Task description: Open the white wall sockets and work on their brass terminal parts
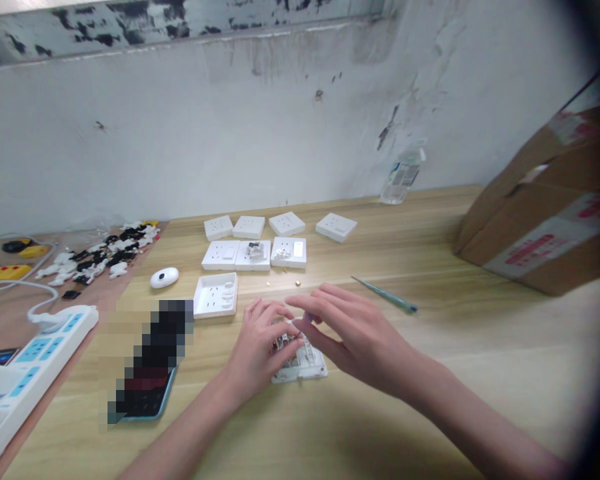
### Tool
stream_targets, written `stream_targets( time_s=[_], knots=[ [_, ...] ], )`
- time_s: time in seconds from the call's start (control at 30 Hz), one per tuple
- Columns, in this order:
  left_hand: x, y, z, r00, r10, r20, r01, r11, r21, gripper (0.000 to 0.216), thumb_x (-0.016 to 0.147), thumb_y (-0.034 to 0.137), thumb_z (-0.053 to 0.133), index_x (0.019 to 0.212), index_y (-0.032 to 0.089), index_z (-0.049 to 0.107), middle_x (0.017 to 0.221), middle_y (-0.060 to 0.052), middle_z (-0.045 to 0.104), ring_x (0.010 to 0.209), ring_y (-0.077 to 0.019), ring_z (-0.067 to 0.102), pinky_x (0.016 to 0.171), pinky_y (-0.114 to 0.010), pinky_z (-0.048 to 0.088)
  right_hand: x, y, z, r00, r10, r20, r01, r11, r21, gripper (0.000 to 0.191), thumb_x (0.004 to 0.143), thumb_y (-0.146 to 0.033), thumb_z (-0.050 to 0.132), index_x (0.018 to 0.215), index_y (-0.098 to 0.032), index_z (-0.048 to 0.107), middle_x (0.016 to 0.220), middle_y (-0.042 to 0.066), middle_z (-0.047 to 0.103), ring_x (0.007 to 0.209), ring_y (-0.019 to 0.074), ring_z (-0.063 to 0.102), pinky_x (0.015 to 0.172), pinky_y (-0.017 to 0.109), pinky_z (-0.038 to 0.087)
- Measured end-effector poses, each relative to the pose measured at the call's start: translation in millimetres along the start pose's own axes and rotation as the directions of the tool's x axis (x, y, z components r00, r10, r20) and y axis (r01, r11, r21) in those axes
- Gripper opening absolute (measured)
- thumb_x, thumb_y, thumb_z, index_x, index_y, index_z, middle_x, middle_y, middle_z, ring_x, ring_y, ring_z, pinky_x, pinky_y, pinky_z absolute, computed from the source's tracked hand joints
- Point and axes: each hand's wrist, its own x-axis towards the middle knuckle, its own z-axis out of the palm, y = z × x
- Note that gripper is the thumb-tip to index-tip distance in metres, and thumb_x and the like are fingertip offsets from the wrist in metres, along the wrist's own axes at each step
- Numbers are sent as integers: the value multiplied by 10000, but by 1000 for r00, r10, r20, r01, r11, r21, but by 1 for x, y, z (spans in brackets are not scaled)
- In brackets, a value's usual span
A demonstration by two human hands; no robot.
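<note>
- Wood-grain table (430,373) carries everything, and the socket (305,365) lies flat on it just in front of me, between my two hands, its open side up so the metal inside can be reached.
- My left hand (260,343) is curled over the socket's left edge with the fingers pressing on it. I judge that this keeps the light plastic from sliding on the smooth top.
- My right hand (353,333) arches over the socket from the other side, thumb and forefinger closed to a pinch above the metal contacts. Something tiny may sit in that pinch, but I cannot tell, as the view is too soft there.
- Seven more plates (249,227) lie behind in two tidy rows, four at the back and three nearer. Two of the nearer ones show metal parts on top.
- One hollow cover (216,295) sits apart, nearer my left hand, holding a few white pieces like a tray.
- Two brass bits (298,283) rest on the bare wood just beyond my fingers, close enough to pick up.
- One green screwdriver (386,296) lies to the right, near my right hand.
- One phone (147,387), one white pod (164,277) and one power strip (35,350) are off to the left, clear of the socket.
- One heap of black and white parts (100,257), too many to count, lies far left.
- One bottle (403,177) and one box (545,220) stand by the wall.
</note>
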Motion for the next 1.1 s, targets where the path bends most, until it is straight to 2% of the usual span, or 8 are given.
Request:
stream_targets(
  time_s=[0.13,0.27,0.4,0.5,0.63,0.73,0.83,1.1],
  knots=[
    [-1,0,0,1000,-11,-1,11,1000,11,49,849,249,610,871,243,653,1050,-32,608,1093,-224,501,1056,-489,248,5,2,0,998,-7,62,6,1000,14,304,897,-123,459,1200,-141,489,905,62,628,840,176,559,720,300,450],
    [-1,1,0,999,-31,-11,31,999,35,69,842,274,622,889,246,663,1059,-39,606,1109,-234,491,1056,-495,243,10,3,0,999,-8,53,11,999,-43,193,918,-155,454,1071,-167,571,793,28,637,737,155,564,663,279,412],
    [0,1,-1,999,-37,-9,37,999,34,76,826,263,640,896,253,668,1066,-35,591,1109,-235,485,1063,-502,233,15,2,-3,994,-5,105,13,996,-83,231,884,-130,447,1079,-146,570,813,47,640,732,160,555,654,276,396],
    [0,2,-3,999,-32,-6,33,999,34,62,836,266,627,877,251,671,1068,-37,587,1107,-236,481,1048,-493,259,18,2,-5,990,15,142,3,992,-125,225,880,-116,440,1050,-142,584,710,22,619,646,154,533,645,284,386],
    [0,3,-3,1000,-24,-13,24,999,39,52,828,272,634,850,249,675,1067,-41,589,1090,-243,481,1003,-471,320,21,2,-6,986,10,165,9,994,-112,254,893,-128,433,1115,-127,556,811,54,633,750,171,554,670,284,396],
    [0,2,-3,1000,-18,-16,19,999,46,66,837,279,621,846,252,680,1073,-42,591,1098,-248,476,993,-464,333,22,1,-6,987,-3,162,24,991,-131,232,895,-120,423,1072,-126,572,740,41,621,674,164,531,639,285,389],
    [1,1,-3,1000,-22,-2,23,999,50,68,828,280,631,862,250,680,1088,-46,591,1110,-255,470,976,-454,349,23,1,-7,984,-4,176,26,992,-127,272,890,-134,422,1130,-110,548,813,74,630,738,181,537,648,292,400],
    [-2,-1,-21,996,-11,84,6,998,63,233,817,373,639,1022,261,646,1195,-61,550,1190,-270,418,1016,-467,315,24,1,-7,980,-3,197,36,986,-161,334,893,-128,415,1212,-92,509,791,63,636,713,174,536,641,284,402]
  ],
)
